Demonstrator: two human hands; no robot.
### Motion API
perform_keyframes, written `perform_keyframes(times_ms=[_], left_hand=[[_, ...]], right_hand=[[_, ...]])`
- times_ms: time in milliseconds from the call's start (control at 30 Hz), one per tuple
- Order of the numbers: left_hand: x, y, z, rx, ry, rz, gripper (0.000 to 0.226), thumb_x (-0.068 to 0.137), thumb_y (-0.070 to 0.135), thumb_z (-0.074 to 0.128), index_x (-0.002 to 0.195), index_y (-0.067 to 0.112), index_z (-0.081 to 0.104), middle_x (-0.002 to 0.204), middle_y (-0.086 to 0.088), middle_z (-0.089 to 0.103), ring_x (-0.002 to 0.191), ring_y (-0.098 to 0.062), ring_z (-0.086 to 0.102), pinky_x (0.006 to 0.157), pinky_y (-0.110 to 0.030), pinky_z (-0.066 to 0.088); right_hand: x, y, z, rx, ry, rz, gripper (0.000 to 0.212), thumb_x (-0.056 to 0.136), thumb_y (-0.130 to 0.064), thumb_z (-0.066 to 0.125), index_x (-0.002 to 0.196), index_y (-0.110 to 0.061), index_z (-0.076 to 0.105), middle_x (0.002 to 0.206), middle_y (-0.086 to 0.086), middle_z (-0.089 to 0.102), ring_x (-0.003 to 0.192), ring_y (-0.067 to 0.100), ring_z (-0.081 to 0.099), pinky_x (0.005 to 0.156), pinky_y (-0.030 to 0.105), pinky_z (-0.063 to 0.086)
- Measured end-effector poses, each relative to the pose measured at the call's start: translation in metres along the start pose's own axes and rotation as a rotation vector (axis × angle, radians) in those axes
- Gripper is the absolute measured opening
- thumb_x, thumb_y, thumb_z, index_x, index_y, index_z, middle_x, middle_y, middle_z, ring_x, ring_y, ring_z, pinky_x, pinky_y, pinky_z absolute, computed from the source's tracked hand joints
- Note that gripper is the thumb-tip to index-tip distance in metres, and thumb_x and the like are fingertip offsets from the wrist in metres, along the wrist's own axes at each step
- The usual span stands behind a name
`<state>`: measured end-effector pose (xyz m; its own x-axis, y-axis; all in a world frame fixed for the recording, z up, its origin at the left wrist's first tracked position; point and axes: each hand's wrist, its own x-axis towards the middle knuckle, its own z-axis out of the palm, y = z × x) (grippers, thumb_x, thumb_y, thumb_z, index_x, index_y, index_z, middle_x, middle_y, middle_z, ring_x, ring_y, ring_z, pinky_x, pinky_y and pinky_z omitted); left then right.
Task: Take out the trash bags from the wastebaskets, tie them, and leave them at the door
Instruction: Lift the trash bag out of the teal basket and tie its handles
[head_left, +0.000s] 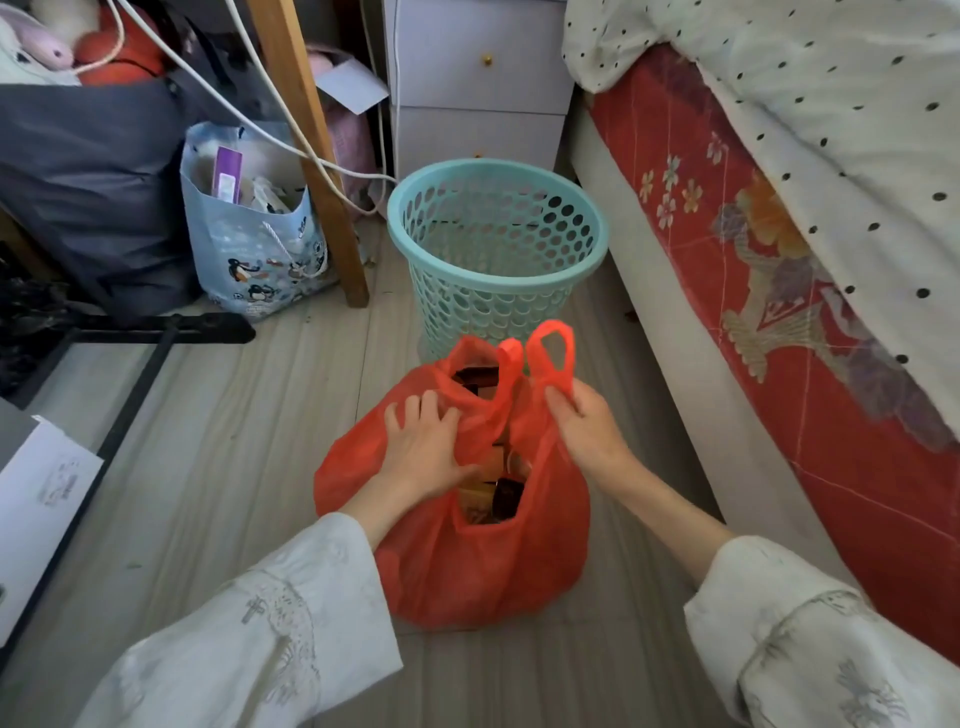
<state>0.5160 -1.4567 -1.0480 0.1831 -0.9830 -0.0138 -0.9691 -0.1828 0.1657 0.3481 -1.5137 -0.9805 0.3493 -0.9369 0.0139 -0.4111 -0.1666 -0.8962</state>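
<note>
An orange plastic trash bag (467, 561) full of rubbish stands on the floor in front of me, its mouth still gaping. My left hand (423, 447) lies on the bag's left upper side, fingers spread and lightly bent over the plastic near the left handle. My right hand (582, 421) pinches the base of the right handle loop, which stands up above my fingers. Just behind the bag stands a turquoise perforated wastebasket (496, 249) with no liner inside.
A bed with a red patterned mattress (769, 291) runs along the right. A pale drawer unit (478, 78) stands behind the basket. A wooden leg (317, 156), a blue penguin gift bag (254, 249), a dark bag and cables crowd the left.
</note>
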Motion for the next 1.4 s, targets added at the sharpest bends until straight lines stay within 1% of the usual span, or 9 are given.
perform_keyframes(times_ms=[200, 367, 467, 633, 767, 933, 1033, 1133, 1400], left_hand=[[0.005, -0.007, -0.004, -0.501, 0.210, 0.125, 0.013, 0.079, 0.014, 0.059, 0.092, 0.011, 0.056, 0.129, -0.009, 0.051, 0.124, -0.021, 0.043, 0.103, -0.032, 0.032], [0.005, -0.008, -0.035, -1.027, 0.349, -0.201, 0.007, 0.095, 0.026, 0.042, 0.090, 0.023, 0.037, 0.076, 0.006, 0.050, 0.063, 0.002, 0.048, 0.064, -0.017, 0.032], [0.006, -0.013, -0.053, -1.302, 0.476, -0.245, 0.019, 0.096, 0.013, 0.041, 0.082, 0.025, 0.034, 0.068, 0.000, 0.045, 0.046, 0.000, 0.047, 0.050, -0.024, 0.044], [0.006, -0.028, -0.068, -1.604, 0.458, -0.436, 0.013, 0.099, 0.031, 0.031, 0.099, 0.022, 0.040, 0.070, -0.003, 0.042, 0.062, -0.015, 0.049, 0.052, -0.023, 0.038], [-0.006, -0.040, -0.076, -1.935, 0.275, -0.216, 0.047, 0.091, 0.052, 0.032, 0.100, 0.023, 0.067, 0.090, 0.004, 0.068, 0.083, -0.005, 0.063, 0.075, -0.017, 0.051], [-0.012, -0.037, -0.067, -1.431, 0.281, -0.309, 0.036, 0.079, 0.012, 0.068, 0.110, 0.017, 0.050, 0.094, 0.001, 0.059, 0.083, -0.009, 0.057, 0.083, -0.026, 0.046], [-0.015, -0.037, -0.060, -1.242, 0.295, -0.419, 0.030, 0.074, 0.001, 0.069, 0.094, 0.019, 0.057, 0.074, 0.006, 0.060, 0.055, 0.006, 0.057, 0.056, -0.011, 0.047], [-0.015, -0.043, -0.056, -1.199, 0.271, -0.603, 0.018, 0.084, 0.016, 0.060, 0.067, 0.021, 0.062, 0.041, 0.010, 0.044, 0.029, -0.001, 0.038, 0.041, -0.025, 0.032], [-0.020, -0.046, -0.071, -1.886, 0.441, -0.363, 0.032, 0.098, 0.033, 0.036, 0.070, 0.020, 0.046, 0.053, -0.005, 0.068, 0.066, -0.022, 0.071, 0.062, -0.030, 0.058]], right_hand=[[-0.003, -0.003, -0.015, 0.454, 0.147, 0.247, 0.032, 0.102, -0.026, 0.027, 0.097, -0.008, 0.053, 0.086, 0.018, 0.069, 0.080, 0.022, 0.068, 0.067, 0.019, 0.056], [0.004, -0.009, -0.020, 0.584, 0.228, 0.271, 0.027, 0.101, -0.033, 0.024, 0.091, -0.018, 0.044, 0.038, 0.001, 0.053, 0.052, 0.019, 0.067, 0.060, 0.028, 0.056], [0.009, -0.011, -0.018, 0.627, 0.255, 0.276, 0.032, 0.100, -0.035, 0.028, 0.075, -0.018, 0.040, 0.032, -0.007, 0.030, 0.026, 0.008, 0.030, 0.046, 0.025, 0.044], [0.012, -0.013, -0.014, 0.492, 0.215, 0.176, 0.016, 0.089, -0.028, 0.057, 0.076, -0.025, 0.050, 0.051, -0.014, 0.042, 0.043, 0.003, 0.038, 0.050, 0.022, 0.035], [0.012, 0.007, -0.013, -0.176, 0.172, 0.034, 0.020, 0.079, -0.021, 0.069, 0.091, -0.011, 0.057, 0.093, 0.008, 0.052, 0.090, 0.020, 0.051, 0.072, 0.020, 0.035], [0.003, 0.030, -0.011, -0.554, -0.130, -0.095, 0.029, 0.092, -0.023, 0.054, 0.114, -0.009, 0.064, 0.131, 0.013, 0.050, 0.131, 0.026, 0.035, 0.112, 0.029, 0.018], [-0.002, 0.016, -0.007, -0.098, -0.041, 0.013, 0.035, 0.098, -0.019, 0.041, 0.077, -0.009, 0.067, 0.091, 0.004, 0.068, 0.082, -0.010, 0.061, 0.084, 0.017, 0.046], [0.002, 0.003, -0.002, 0.280, 0.033, 0.150, 0.051, 0.101, -0.028, 0.029, 0.060, -0.014, 0.055, 0.073, 0.006, 0.075, 0.069, -0.004, 0.062, 0.066, 0.002, 0.044], [0.008, -0.035, -0.009, 0.776, 0.086, 0.267, 0.046, 0.100, -0.039, 0.025, 0.065, -0.014, 0.040, 0.026, -0.009, 0.019, 0.021, 0.005, 0.015, 0.033, 0.011, 0.027]])
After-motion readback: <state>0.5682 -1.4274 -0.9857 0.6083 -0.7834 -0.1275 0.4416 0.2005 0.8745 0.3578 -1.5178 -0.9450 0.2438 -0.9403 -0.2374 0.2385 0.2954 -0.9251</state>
